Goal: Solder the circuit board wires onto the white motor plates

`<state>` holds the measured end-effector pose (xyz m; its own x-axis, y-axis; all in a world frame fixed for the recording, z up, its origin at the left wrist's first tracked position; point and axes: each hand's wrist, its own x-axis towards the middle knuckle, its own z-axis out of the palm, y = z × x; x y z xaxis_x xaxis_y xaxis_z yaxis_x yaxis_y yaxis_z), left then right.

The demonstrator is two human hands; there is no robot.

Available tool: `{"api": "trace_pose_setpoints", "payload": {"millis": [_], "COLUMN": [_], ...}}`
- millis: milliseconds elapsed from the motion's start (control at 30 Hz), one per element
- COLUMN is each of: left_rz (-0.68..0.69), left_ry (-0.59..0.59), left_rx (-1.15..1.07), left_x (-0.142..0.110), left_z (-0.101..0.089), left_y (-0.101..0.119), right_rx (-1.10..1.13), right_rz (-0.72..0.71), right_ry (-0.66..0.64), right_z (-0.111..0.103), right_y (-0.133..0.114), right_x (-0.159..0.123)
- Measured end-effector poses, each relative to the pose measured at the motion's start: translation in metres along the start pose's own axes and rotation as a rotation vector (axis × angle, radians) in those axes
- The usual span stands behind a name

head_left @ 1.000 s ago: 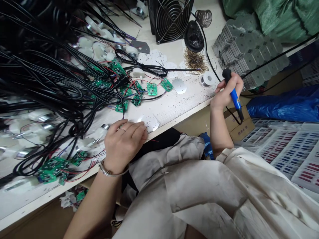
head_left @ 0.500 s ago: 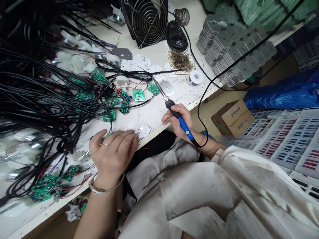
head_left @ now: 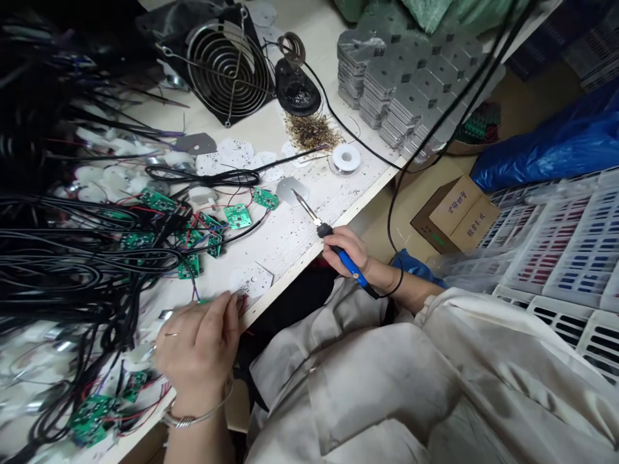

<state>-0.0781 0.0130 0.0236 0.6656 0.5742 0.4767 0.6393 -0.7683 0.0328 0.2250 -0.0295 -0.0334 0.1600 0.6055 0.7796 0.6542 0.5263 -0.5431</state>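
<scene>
A blue-and-black soldering iron [head_left: 349, 263] lies in the closed fingers of my right hand [head_left: 345, 251], at the table's front edge. Its metal tip points up and left, over a grey metal plate [head_left: 292, 191]; whether they touch I cannot tell. My left hand [head_left: 198, 341] is closed at the front edge, thumb and fingers pinched together. A thin red wire [head_left: 244, 303] comes out at its fingertips; the rest is hidden by the hand. Just beyond those fingertips lies a white angular board [head_left: 255, 281]. Small green circuit boards [head_left: 237, 216] with wires lie farther back.
Black cables [head_left: 87, 258] and white motor parts crowd the left. At the back stand a fan [head_left: 229, 71], an iron stand [head_left: 297, 87], brown shavings [head_left: 313, 132] and a solder spool [head_left: 346, 158]. Stacked metal plates [head_left: 406, 77] stand back right; a cardboard box [head_left: 454, 216] and crates are beyond.
The view has shifted, so the table's things sit farther left. The iron's tip has drawn back from near the green boards towards the front edge. My left hand stays pinched, now below the white board.
</scene>
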Motion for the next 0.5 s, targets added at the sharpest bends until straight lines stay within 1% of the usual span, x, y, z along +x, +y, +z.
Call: {"api": "trace_pose_setpoints", "payload": {"millis": [67,167,233,267,333,367,400,433,500], "left_rz": [-0.045,-0.159,-0.258,-0.318,-0.456,-0.504,-0.541,-0.572,-0.584], "left_ry": [-0.042,-0.110,-0.097,-0.080,-0.036,-0.014,0.005,0.035,0.009], "left_rx": [0.002,-0.053,-0.132,-0.179,-0.256,-0.276,-0.291,-0.283,-0.248], "left_x": [-0.001,0.003,0.009,0.012,0.016,0.017,0.017,0.017,0.015], "left_z": [-0.004,-0.011,-0.014,-0.014,-0.010,-0.007,-0.004,-0.002,0.001], "left_y": [0.001,0.008,0.018,0.024,0.032,0.034,0.035,0.036,0.036], "right_rx": [0.017,0.073,0.157,0.218,0.329,0.359,0.378,0.383,0.393], "right_rz": [0.001,0.029,0.071,0.091,0.191,0.266,0.357,0.430,0.528], "right_ry": [-0.029,-0.083,-0.076,-0.042,-0.009,0.012,-0.049,-0.059,-0.087], "right_z": [-0.001,-0.002,-0.005,-0.006,-0.010,-0.010,-0.010,-0.009,-0.004], "right_y": [0.004,0.004,-0.002,-0.006,-0.014,-0.017,-0.018,-0.020,-0.024], "right_x": [0.001,0.008,0.014,0.017,0.021,0.023,0.023,0.023,0.023]}}
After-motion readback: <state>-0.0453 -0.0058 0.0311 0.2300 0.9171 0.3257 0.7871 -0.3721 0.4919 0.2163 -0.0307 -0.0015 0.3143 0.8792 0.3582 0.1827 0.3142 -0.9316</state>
